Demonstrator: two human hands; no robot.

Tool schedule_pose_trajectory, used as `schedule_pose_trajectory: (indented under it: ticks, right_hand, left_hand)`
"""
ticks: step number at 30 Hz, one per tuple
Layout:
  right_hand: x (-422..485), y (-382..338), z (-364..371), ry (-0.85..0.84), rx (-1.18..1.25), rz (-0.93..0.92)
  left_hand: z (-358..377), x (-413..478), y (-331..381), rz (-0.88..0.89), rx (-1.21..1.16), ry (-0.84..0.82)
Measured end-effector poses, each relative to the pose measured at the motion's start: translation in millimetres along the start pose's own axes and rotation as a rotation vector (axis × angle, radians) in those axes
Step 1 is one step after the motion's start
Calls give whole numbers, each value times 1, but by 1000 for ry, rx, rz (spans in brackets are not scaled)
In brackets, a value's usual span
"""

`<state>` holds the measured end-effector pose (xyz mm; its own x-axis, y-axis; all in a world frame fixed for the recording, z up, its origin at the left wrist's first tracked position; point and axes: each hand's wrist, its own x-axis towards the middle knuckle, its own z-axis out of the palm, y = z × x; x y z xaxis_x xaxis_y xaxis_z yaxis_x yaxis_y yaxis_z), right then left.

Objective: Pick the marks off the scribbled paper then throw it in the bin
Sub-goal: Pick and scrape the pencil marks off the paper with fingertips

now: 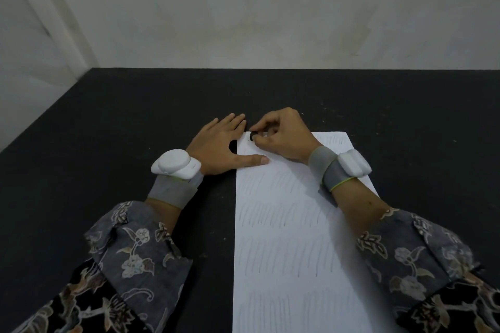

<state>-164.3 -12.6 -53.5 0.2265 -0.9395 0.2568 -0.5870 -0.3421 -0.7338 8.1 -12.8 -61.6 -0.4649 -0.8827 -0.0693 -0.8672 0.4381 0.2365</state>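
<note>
A white sheet of paper (286, 238) covered with rows of faint pencil scribbles lies on the black table (108, 130), its long side running away from me. My left hand (224, 143) lies flat at the sheet's far left corner, fingers straight, with the thumb pressing on the paper. My right hand (281, 135) is beside it at the sheet's far edge, fingers curled, pinching a small black eraser (253, 136) against the paper near that corner. No bin is in view.
The black table reaches to a pale wall (270, 21) at the back, and its left edge runs diagonally at the left. White sensor units on grey bands sit on both wrists. Tiny crumbs dot the tabletop.
</note>
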Motion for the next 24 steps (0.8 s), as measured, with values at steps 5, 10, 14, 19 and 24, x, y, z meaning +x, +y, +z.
schedule_pose_trajectory:
  ticks: [5, 10, 14, 19, 24]
  right_hand:
    - [0, -1, 6, 70, -32, -21]
    - [-1, 1, 1, 0, 10, -4]
    - [0, -2, 8, 84, -36, -24]
    - [-1, 0, 0, -14, 29, 21]
    - [-1, -1, 6, 66, -18, 4]
  left_hand:
    - [0, 0, 0, 0, 2, 0]
    - [-1, 0, -1, -1, -2, 4]
    - [0, 0, -1, -5, -6, 0]
    - [0, 0, 0, -6, -1, 7]
    - [0, 0, 0, -3, -4, 3]
